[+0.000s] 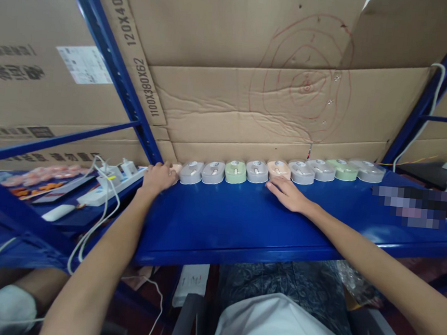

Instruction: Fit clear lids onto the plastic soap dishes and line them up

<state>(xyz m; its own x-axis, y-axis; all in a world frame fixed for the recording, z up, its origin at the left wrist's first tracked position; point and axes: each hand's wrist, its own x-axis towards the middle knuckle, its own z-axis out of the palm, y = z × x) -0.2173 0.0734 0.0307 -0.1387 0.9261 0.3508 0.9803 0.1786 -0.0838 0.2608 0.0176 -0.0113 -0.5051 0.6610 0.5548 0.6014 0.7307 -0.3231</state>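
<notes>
A row of several small computer mice in grey, green and peach runs along the back of the blue metal shelf (242, 226), against the cardboard. My left hand (158, 177) rests at the row's left end, its fingers curled over a peach mouse (176, 169) beside a grey mouse (190, 172). My right hand (288, 194) lies flat on the shelf, fingers apart, its tips touching the front of another peach mouse (278, 168) in the middle of the row. A green mouse (235, 171) sits between my hands.
Large cardboard sheets (254, 87) back the shelf. A blue upright post (115, 64) stands at left. Beyond it lie a white power strip (108, 188) with cables and orange packets (38, 175). Another person's arm (4, 294) shows at the lower left.
</notes>
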